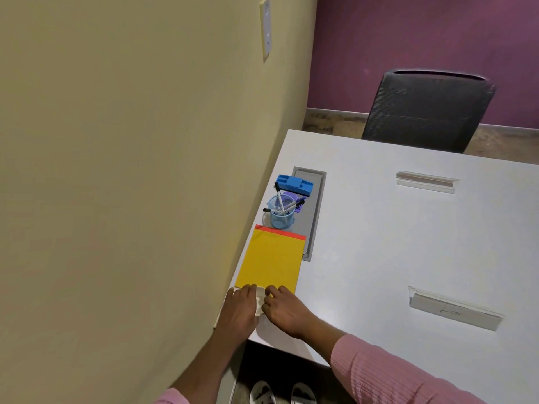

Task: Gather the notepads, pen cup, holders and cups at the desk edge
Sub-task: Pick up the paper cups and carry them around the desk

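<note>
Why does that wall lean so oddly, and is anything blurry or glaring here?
Head view: the wide-angle lens tilts the wall and skews the desk; light is soft and even, shadows faint; the clear holders catch pale glints; the white cup between left hand and right hand looks washed out, slightly blurred.

A black mesh chair (428, 109) is set at the far edge of the white table (393, 243). A grey lid (313, 205) is let into the table near its left edge, and a blue eraser (294, 183) is laid across the lid's far end. A pale switch plate (266, 27) is fixed to the yellow wall (116, 141). White shoes (262, 393) are seen below the near edge.
</note>
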{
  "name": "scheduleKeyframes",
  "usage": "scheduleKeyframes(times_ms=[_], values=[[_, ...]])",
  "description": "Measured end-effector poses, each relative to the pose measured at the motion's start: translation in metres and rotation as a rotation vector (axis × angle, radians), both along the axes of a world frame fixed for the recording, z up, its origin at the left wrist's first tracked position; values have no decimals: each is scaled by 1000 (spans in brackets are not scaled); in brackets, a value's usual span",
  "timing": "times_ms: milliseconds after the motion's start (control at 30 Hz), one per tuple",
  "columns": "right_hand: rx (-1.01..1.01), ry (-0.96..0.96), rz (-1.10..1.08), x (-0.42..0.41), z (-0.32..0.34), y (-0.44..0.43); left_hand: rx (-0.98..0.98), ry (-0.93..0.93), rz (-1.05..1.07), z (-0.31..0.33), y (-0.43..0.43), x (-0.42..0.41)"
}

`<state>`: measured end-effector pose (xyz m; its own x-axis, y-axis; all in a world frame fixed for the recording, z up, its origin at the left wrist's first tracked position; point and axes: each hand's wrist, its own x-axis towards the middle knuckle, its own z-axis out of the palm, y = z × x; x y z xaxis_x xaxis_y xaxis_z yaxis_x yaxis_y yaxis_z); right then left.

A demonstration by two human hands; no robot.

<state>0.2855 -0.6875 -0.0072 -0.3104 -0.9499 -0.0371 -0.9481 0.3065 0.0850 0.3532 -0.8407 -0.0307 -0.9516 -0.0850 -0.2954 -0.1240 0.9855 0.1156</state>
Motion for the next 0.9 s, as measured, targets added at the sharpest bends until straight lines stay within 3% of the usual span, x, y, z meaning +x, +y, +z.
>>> scheduleKeyframes(times_ms=[367, 900], values=[[-124, -10, 31, 6, -13, -3, 34, -21, 8, 0, -5, 1], [-142, -106, -38, 14, -23, -6, 67, -47, 109, 6, -7, 1]])
